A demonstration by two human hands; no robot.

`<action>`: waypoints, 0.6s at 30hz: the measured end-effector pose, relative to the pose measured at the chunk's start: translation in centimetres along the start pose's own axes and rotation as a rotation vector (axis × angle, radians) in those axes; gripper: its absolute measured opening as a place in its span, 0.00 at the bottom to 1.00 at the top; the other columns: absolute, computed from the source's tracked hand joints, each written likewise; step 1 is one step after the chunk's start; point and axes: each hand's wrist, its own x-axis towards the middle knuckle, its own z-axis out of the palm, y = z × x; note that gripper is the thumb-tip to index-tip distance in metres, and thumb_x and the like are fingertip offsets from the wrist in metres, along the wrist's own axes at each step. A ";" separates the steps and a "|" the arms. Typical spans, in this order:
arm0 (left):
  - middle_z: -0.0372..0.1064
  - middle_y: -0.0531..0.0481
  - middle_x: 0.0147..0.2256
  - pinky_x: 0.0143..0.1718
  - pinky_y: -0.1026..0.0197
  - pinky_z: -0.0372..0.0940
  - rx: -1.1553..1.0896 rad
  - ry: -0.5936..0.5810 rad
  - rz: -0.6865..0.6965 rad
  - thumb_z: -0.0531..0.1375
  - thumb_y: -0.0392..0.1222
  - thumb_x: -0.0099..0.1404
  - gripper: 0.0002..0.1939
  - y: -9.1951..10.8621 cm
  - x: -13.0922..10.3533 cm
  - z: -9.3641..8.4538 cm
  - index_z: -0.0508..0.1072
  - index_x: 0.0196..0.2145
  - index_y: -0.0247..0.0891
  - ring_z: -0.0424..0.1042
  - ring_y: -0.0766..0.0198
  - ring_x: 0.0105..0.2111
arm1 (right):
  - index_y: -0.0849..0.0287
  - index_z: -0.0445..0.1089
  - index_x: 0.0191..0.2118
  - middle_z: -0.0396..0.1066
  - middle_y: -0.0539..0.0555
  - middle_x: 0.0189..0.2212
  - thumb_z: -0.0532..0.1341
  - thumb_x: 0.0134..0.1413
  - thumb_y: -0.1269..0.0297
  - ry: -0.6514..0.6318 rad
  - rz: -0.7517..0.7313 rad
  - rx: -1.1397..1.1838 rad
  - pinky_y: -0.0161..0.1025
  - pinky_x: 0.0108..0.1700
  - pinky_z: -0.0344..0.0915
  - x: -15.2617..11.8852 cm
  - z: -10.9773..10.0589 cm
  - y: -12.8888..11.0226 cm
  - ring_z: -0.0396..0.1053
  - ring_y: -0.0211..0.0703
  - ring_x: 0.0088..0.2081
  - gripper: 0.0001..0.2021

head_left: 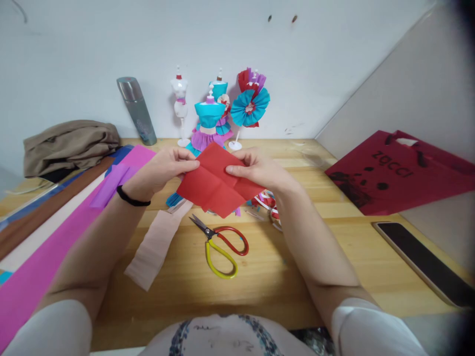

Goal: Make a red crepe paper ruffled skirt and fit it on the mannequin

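Between my two hands I hold up a creased sheet of red paper above the table. My left hand pinches its upper left edge between thumb and fingers. At the upper right edge, my right hand grips it with the thumb on top. Below the sheet lie scissors with one red and one yellow handle, blades partly spread and pointing up left. A pale pink crepe paper strip lies left of them. Behind the sheet stand mini dress forms in blue and purple crepe paper.
Long colored paper sheets and a folded brown cloth lie at left. A grey flask leans against the wall beside a bare white mini dress form. A red bag and a phone are at right. Scraps lie near my right wrist.
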 end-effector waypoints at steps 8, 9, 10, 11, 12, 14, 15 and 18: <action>0.74 0.50 0.25 0.29 0.67 0.63 -0.176 0.096 -0.012 0.67 0.42 0.54 0.08 0.1 0.0 -0.6 0.77 0.26 0.33 0.70 0.68 0.25 | 0.55 0.77 0.31 0.78 0.48 0.29 0.71 0.38 0.65 0.141 0.003 0.044 0.40 0.34 0.70 0.4 -0.2 0.0 0.74 0.44 0.30 0.09; 0.73 0.50 0.25 0.29 0.67 0.62 -0.186 0.101 -0.002 0.67 0.42 0.54 0.08 0.0 0.1 -0.7 0.77 0.26 0.33 0.69 0.69 0.25 | 0.56 0.77 0.31 0.78 0.48 0.29 0.72 0.38 0.65 0.176 -0.003 0.049 0.41 0.34 0.70 0.5 -0.1 0.1 0.74 0.44 0.30 0.09; 0.73 0.50 0.25 0.28 0.67 0.62 -0.197 0.102 0.006 0.67 0.42 0.54 0.08 0.0 0.1 -0.7 0.77 0.26 0.32 0.69 0.69 0.25 | 0.56 0.77 0.31 0.78 0.49 0.29 0.72 0.37 0.65 0.215 -0.005 0.057 0.42 0.34 0.70 0.5 -0.1 0.1 0.74 0.45 0.30 0.10; 0.73 0.50 0.26 0.29 0.67 0.62 -0.207 0.101 0.012 0.67 0.42 0.54 0.08 -0.1 0.1 -0.7 0.77 0.26 0.33 0.70 0.69 0.26 | 0.56 0.77 0.31 0.78 0.49 0.29 0.72 0.37 0.64 0.254 -0.004 0.067 0.42 0.34 0.71 0.6 -0.1 0.1 0.74 0.45 0.30 0.11; 0.73 0.50 0.25 0.28 0.67 0.62 -0.218 0.098 0.016 0.67 0.42 0.54 0.08 -0.2 0.2 -0.7 0.76 0.26 0.33 0.69 0.69 0.25 | 0.56 0.77 0.32 0.78 0.49 0.28 0.73 0.36 0.63 0.290 0.001 0.079 0.43 0.34 0.71 0.6 -0.1 0.1 0.74 0.46 0.30 0.12; 0.71 0.51 0.24 0.27 0.68 0.61 -0.241 0.089 0.026 0.67 0.41 0.55 0.08 -0.3 0.2 -0.7 0.76 0.24 0.33 0.67 0.70 0.24 | 0.56 0.77 0.33 0.78 0.49 0.28 0.73 0.35 0.62 0.353 0.010 0.114 0.43 0.34 0.72 0.5 -0.2 0.1 0.75 0.46 0.29 0.14; 0.70 0.52 0.23 0.26 0.68 0.59 -0.251 0.087 0.032 0.67 0.41 0.55 0.08 -0.3 0.3 -0.7 0.75 0.24 0.33 0.65 0.71 0.22 | 0.55 0.77 0.34 0.78 0.49 0.28 0.74 0.34 0.62 0.378 0.008 0.134 0.43 0.35 0.72 0.5 -0.2 0.0 0.75 0.46 0.29 0.15; 0.69 0.52 0.22 0.25 0.67 0.59 -0.270 0.087 0.054 0.67 0.40 0.56 0.09 -0.5 0.3 -0.9 0.74 0.23 0.34 0.65 0.70 0.22 | 0.55 0.76 0.35 0.79 0.49 0.29 0.75 0.32 0.63 0.433 -0.020 0.204 0.43 0.37 0.74 0.5 -0.4 -0.3 0.75 0.45 0.30 0.17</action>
